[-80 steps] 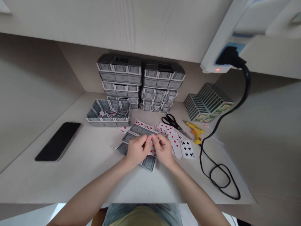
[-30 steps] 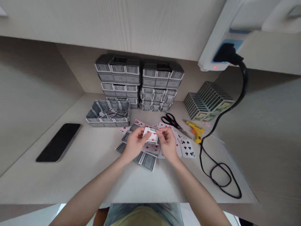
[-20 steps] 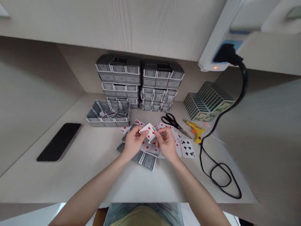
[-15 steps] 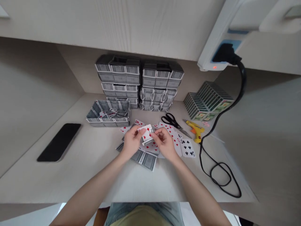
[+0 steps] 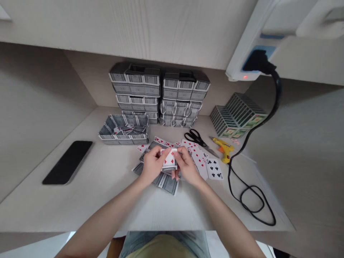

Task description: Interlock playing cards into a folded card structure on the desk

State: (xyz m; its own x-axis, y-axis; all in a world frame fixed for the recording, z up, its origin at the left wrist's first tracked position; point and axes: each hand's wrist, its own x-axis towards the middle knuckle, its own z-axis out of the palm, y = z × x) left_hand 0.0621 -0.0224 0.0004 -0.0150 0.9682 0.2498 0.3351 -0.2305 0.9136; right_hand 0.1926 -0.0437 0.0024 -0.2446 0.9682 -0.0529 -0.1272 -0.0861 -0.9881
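A folded playing card (image 5: 169, 159) with red diamonds is held between my two hands, above a loose spread of cards. My left hand (image 5: 152, 164) is closed on its left side, thumb on the face. On its right side my right hand (image 5: 186, 165) grips it with the thumb, some fingers curled underneath. Beneath lie grey-backed cards (image 5: 168, 183), partly hidden by my hands. Face-up diamond cards (image 5: 199, 157) and a six of clubs (image 5: 214, 169) lie to the right.
An open card-built box (image 5: 123, 141) with card pieces stands left of stacked card boxes (image 5: 185, 94). Scissors (image 5: 197, 138), a yellow glue gun (image 5: 225, 148) and its black cord (image 5: 245, 204) lie right. A phone (image 5: 68, 162) lies left. Card packs (image 5: 236, 114) stand at the back right.
The folded card has turned more upright and square to me and moved slightly lower. My right hand's fingers have come under its lower edge.
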